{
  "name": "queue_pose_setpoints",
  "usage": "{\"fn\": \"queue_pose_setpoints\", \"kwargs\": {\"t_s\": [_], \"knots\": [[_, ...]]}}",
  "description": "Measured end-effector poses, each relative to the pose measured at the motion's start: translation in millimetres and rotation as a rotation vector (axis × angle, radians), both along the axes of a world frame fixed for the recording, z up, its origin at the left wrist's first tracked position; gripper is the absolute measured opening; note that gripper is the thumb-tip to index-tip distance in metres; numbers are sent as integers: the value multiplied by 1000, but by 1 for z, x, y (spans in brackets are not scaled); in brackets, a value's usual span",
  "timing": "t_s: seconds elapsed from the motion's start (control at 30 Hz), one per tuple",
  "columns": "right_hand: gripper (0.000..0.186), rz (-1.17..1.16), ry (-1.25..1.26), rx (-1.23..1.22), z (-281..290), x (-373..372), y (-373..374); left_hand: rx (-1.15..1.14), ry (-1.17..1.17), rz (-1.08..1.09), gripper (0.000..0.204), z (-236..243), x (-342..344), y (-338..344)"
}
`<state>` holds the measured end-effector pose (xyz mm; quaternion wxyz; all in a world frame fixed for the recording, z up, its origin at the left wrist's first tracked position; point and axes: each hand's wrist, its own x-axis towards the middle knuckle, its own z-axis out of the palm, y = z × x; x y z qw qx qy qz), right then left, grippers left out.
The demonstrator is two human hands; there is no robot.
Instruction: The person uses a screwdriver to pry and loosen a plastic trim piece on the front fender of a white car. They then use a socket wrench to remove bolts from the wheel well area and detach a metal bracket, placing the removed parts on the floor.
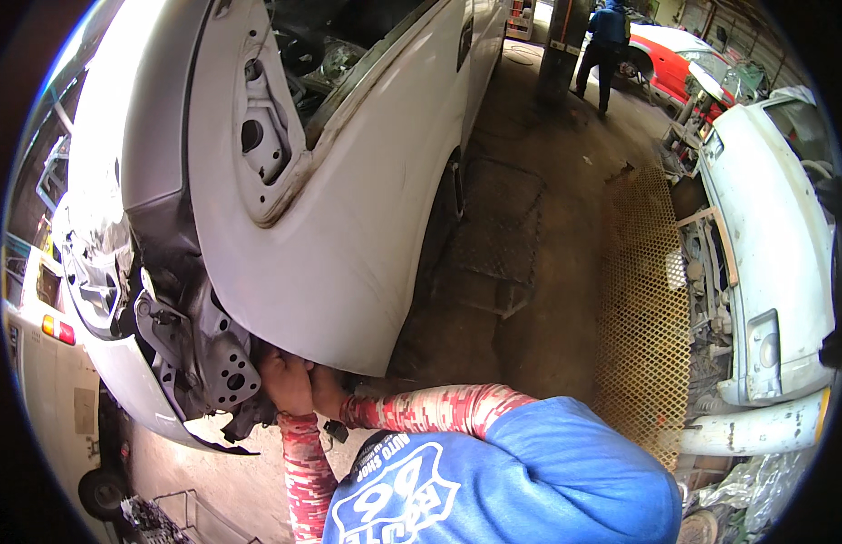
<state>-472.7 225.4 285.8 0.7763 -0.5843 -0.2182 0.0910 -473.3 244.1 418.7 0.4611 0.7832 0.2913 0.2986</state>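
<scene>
A blue shirt point(548, 471) fills the lower edge, with red patterned sleeves point(421, 410) reaching forward. Both hands meet under the white fender point(348, 245). The left hand point(285, 383) presses against a grey metal bracket point(223, 367); the right hand point(327, 390) sits just beside it, its grip hidden. Beyond lie a yellow floor grate point(640, 308), a second white car point(765, 236), and a distant person point(604, 45).

We see the white car fender point(348, 227) curving down over the wheel arch, its paint dirty along the seams, its lower edge just above our hands. Beside it sits a bare grey metal bracket point(223, 367) with round holes, tilted, at the car's stripped front corner, touching our left hand point(285, 381).
</scene>
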Motion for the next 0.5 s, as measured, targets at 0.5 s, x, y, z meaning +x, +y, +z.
{"fn": "queue_pose_setpoints", "kwargs": {"t_s": [0.5], "knots": [[34, 191, -202, -52, -48, -2, -2, 286, 154, -38, 25, -17, -9, 11]]}}
